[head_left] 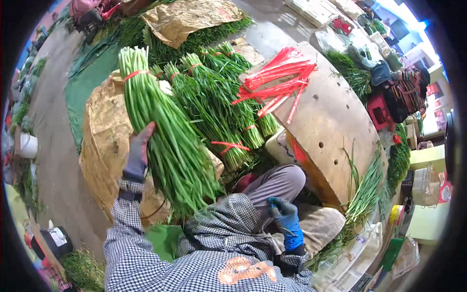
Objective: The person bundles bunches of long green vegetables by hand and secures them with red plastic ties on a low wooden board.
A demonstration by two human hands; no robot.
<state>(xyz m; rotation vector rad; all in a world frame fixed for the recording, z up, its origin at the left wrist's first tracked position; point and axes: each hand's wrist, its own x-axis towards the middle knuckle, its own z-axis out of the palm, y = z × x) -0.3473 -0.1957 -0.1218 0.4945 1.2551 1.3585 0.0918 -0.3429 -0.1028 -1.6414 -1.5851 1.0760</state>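
My left hand [141, 146], in a dark grey glove, grips a large bundle of garlic chives [163, 126] from its left side. A red tie [135, 74] circles this bundle near its pale cut ends, which point away from me; the leaves hang toward my lap. Above my right knee, my right hand [285, 216] in a blue glove has its fingers curled closed, and whatever they may hold is hidden. More tied bundles of chives [209, 97] lie in a pile just beyond the held one. A loose red tie [229, 145] rests across the pile's near end.
To my right stands a wooden board [331, 131] with holes, bearing a heap of red tie strips [279, 78]. Loose chives [365, 194] lie along its right side. Brown paper [104, 141] spreads under the held bundle. A white crate [348, 258] sits at lower right.
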